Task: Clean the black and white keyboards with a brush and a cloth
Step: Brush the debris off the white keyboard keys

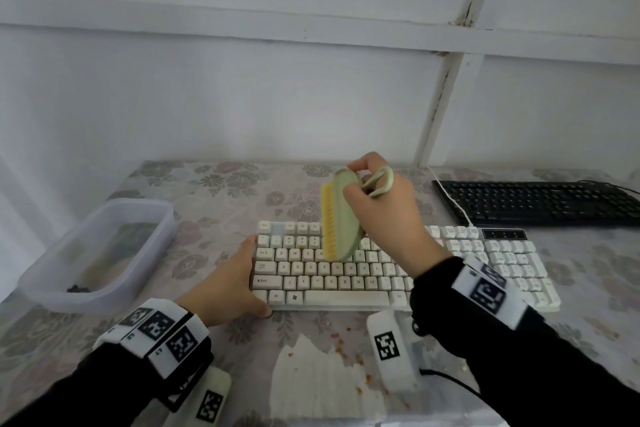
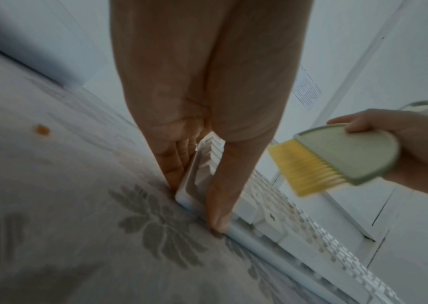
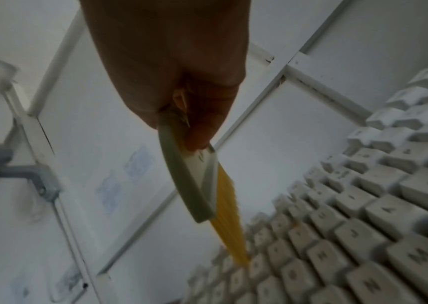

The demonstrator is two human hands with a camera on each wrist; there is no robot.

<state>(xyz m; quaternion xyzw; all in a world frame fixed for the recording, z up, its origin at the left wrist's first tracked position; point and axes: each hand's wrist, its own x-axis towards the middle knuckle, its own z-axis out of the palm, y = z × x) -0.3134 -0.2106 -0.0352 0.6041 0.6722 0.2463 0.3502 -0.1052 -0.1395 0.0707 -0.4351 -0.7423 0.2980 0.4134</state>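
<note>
Brush (image 1: 341, 218) is gripped by right hand (image 1: 384, 215); white keyboard (image 1: 346, 274) is braced by flat left hand (image 1: 228, 284). Left of it, tub (image 1: 100, 253) is seen with murky contents.

A clear plastic tub (image 1: 100, 253) sits on the floral worktop (image 1: 221, 184) out past my left hand, something dark in its near corner. Orange crumbs (image 1: 341, 345) lie scattered between my wrists, beside a torn white patch (image 1: 311, 381) in the covering.

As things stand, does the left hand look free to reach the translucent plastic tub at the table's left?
Probably yes: the left hand only steadies the white keyboard, and bare floral tablecloth lies between it and the translucent plastic tub.
</note>
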